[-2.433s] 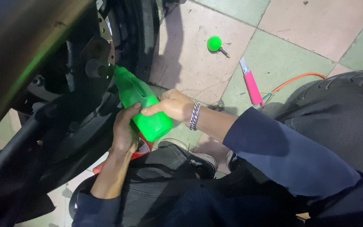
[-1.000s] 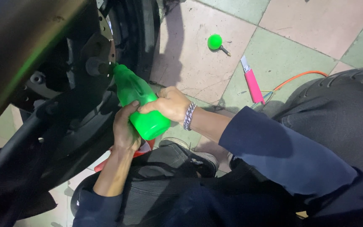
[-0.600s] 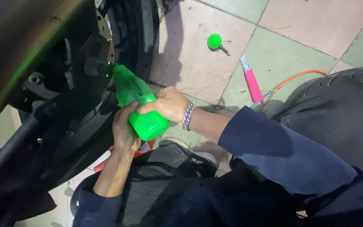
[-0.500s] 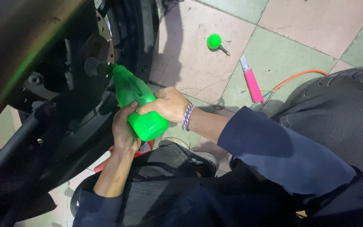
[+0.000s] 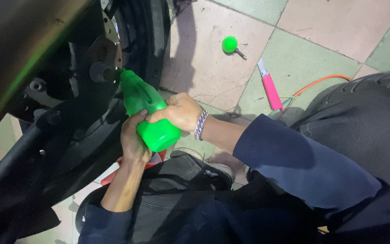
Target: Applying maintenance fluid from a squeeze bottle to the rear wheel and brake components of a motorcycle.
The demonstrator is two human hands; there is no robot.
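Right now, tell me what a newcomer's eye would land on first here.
The bright green bottle at centre, tilted with its neck against the dark wheel hub at upper left, held by the left hand beneath and the right hand on top. On the tiled floor beyond lie a green cap and a pink tool.

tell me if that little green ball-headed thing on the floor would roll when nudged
The green ball-headed piece probably rolls in a curve rather than straight, since a thin dark stem sticks out of one side. It looks small, so likely light. The tiled floor looks smooth, offering little to stop it.
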